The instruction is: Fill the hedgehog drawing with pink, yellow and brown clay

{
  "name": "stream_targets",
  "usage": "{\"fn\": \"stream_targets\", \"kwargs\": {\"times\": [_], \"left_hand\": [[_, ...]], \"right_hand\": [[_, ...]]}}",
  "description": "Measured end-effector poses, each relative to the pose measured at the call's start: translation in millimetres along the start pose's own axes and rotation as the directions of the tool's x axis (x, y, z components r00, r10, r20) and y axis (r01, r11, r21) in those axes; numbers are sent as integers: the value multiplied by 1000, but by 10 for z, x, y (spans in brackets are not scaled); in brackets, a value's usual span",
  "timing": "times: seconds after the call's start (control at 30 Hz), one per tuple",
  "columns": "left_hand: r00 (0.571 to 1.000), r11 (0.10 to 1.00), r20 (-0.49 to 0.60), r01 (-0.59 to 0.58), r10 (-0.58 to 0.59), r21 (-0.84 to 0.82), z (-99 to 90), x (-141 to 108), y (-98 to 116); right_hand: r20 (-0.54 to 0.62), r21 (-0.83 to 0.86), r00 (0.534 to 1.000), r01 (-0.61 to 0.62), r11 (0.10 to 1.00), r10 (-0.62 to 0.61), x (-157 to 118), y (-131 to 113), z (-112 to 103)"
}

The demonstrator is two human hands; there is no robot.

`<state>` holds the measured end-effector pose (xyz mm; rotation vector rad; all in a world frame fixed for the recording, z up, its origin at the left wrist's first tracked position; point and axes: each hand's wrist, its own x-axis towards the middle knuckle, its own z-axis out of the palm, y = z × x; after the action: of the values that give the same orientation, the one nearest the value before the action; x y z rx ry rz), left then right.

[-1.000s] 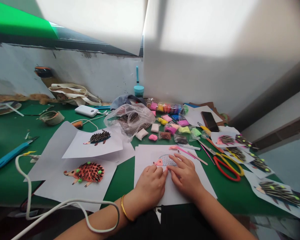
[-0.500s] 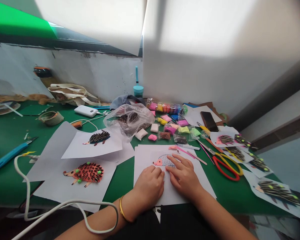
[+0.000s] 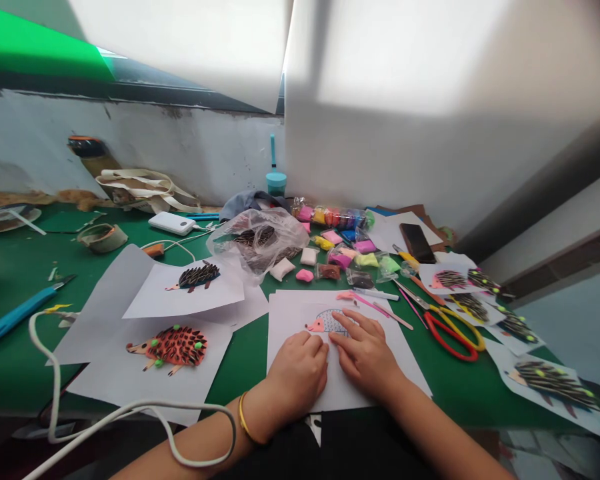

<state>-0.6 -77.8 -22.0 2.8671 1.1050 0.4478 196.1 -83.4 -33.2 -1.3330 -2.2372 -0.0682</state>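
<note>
In the middle of the green table lies a sheet of white paper (image 3: 300, 303) with a hedgehog drawing (image 3: 329, 319). The animal's face is filled with pink clay, and its body shows blue outlines and small marks. My left hand (image 3: 300, 370) rests on the lower left of the sheet with its fingers curled in; whatever they may hold is hidden. My right hand (image 3: 367, 350) lies over the rear of the drawing, fingers spread and fingertips touching it. A piece of pink clay (image 3: 346, 295) and thin pink sticks (image 3: 373, 303) lie at the sheet's top.
Clay packets (image 3: 329, 271) and a plastic bag (image 3: 260, 240) of dark seeds stand beyond the sheet. Red and yellow scissors (image 3: 453, 333) lie to the right, beside finished hedgehog pictures (image 3: 550, 383). On the left are another hedgehog picture (image 3: 175, 350), a white cable (image 3: 55, 393) and a blue-handled tool (image 3: 20, 317).
My right fingers have shifted very slightly to the left over the drawing. My left hand and the things on the table stay as they were.
</note>
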Motion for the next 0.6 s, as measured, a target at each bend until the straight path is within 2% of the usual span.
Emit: {"fn": "stream_targets", "kwargs": {"times": [0.1,0.17,0.3,0.37,0.43,0.5,0.6], "left_hand": [[1000,1000,-7,-4,4,0,-13,7,0],[1000,1000,-12,-11,11,-4,-15,7,-5],[999,1000,-45,-3,2,-23,6,-1,-22],[997,1000,-73,5,-7,-31,22,-5,-30],[995,999,-98,16,-19,-31,36,-8,-37],[993,999,-114,33,-37,-31,42,-11,-43],[991,998,-119,59,-62,-31,40,-19,-49]], "right_hand": [[-26,41,1000,-10,999,11,7,66,-17],[-90,68,995,-37,997,43,6,197,-64],[-207,63,938,-271,960,279,-50,604,-188],[-162,18,922,-354,935,353,-106,781,-219],[-77,-43,932,-359,932,355,-162,886,-215],[-26,-95,944,-330,939,329,-198,920,-192],[-28,-129,952,-305,944,304,-197,872,-175]]}}
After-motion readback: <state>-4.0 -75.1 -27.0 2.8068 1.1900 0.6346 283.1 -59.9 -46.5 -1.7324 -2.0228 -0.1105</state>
